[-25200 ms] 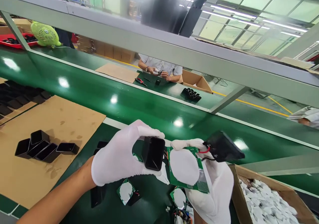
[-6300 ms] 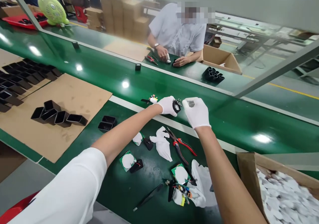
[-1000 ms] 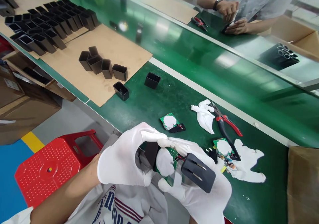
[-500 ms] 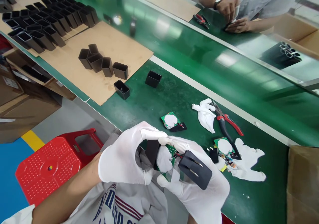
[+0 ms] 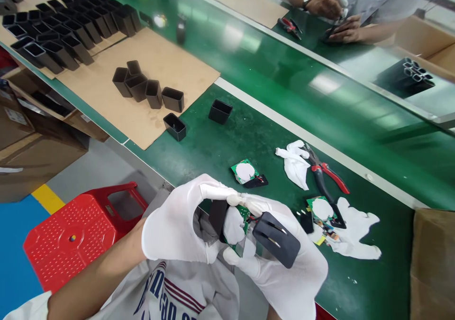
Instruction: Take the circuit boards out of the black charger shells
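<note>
Both hands wear white gloves and meet low in the middle of the head view. My left hand point(image 5: 188, 218) is closed around a black plastic housing point(image 5: 216, 220). The fingers of my right hand point(image 5: 280, 244) pinch a green circuit board point(image 5: 244, 215) with a white pad point(image 5: 234, 226), partly inside or against the housing's mouth; which one I cannot tell. A black plug cover point(image 5: 276, 239) with two metal prongs hangs from the board by short wires, in front of my right palm. Just beyond my fingers lies another circuit board point(image 5: 245, 171) with a black cover.
Red-handled pliers point(image 5: 325, 173), a crumpled white glove point(image 5: 296, 163), another glove point(image 5: 355, 230) and more boards point(image 5: 322, 211) lie right. Black housings point(image 5: 135, 85) stand on cardboard point(image 5: 103, 106) at left. A red stool point(image 5: 78, 234) stands below; a co-worker's hands point(image 5: 334, 16) are across.
The plug cover has shifted very slightly left, while my hands keep the same grip. Across the table, the co-worker's hands have moved a little.
</note>
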Action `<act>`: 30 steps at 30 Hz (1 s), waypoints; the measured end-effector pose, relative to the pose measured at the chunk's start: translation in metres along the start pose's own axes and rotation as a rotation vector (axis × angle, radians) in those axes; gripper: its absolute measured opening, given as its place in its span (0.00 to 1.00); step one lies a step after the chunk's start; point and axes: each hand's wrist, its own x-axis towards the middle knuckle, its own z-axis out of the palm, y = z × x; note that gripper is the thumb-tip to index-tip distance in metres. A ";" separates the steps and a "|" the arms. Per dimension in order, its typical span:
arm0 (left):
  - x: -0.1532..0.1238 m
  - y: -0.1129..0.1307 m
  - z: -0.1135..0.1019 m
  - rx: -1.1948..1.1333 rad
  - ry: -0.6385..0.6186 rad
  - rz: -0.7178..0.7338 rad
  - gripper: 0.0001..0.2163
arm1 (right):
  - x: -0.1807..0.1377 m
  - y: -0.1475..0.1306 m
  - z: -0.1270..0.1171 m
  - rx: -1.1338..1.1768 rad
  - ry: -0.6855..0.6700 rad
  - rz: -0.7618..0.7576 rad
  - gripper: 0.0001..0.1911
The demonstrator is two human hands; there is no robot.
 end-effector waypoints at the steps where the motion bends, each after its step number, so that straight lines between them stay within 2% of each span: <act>1: 0.001 0.001 0.000 0.003 0.000 0.013 0.33 | 0.000 0.000 0.000 -0.014 0.014 -0.004 0.22; 3: 0.004 0.003 0.001 0.021 -0.011 0.038 0.32 | -0.001 0.000 0.001 -0.042 0.042 -0.013 0.22; 7: 0.005 0.004 0.001 0.066 -0.018 0.043 0.33 | -0.004 0.004 0.001 -0.094 0.031 -0.068 0.16; 11: 0.000 0.002 0.001 0.041 -0.016 0.015 0.34 | -0.009 0.009 0.000 -0.231 0.117 -0.063 0.27; 13: -0.002 0.000 0.000 0.028 -0.026 0.010 0.34 | -0.010 0.010 0.000 -0.259 0.113 -0.069 0.27; 16: -0.005 -0.001 0.000 0.007 -0.031 -0.005 0.35 | -0.010 0.010 0.001 -0.236 0.095 -0.079 0.27; 20: -0.009 -0.003 0.002 -0.018 0.024 -0.069 0.35 | -0.010 0.013 0.003 -0.196 0.065 -0.090 0.37; 22: -0.009 -0.004 0.003 -0.016 0.036 -0.067 0.36 | -0.012 0.016 0.004 -0.150 0.065 -0.086 0.39; 27: -0.007 -0.003 0.004 -0.018 0.041 -0.051 0.32 | -0.017 0.019 0.003 -0.023 0.125 0.001 0.22; 30: -0.005 0.000 0.007 -0.018 0.089 -0.050 0.29 | -0.015 0.018 0.005 0.016 0.159 0.114 0.16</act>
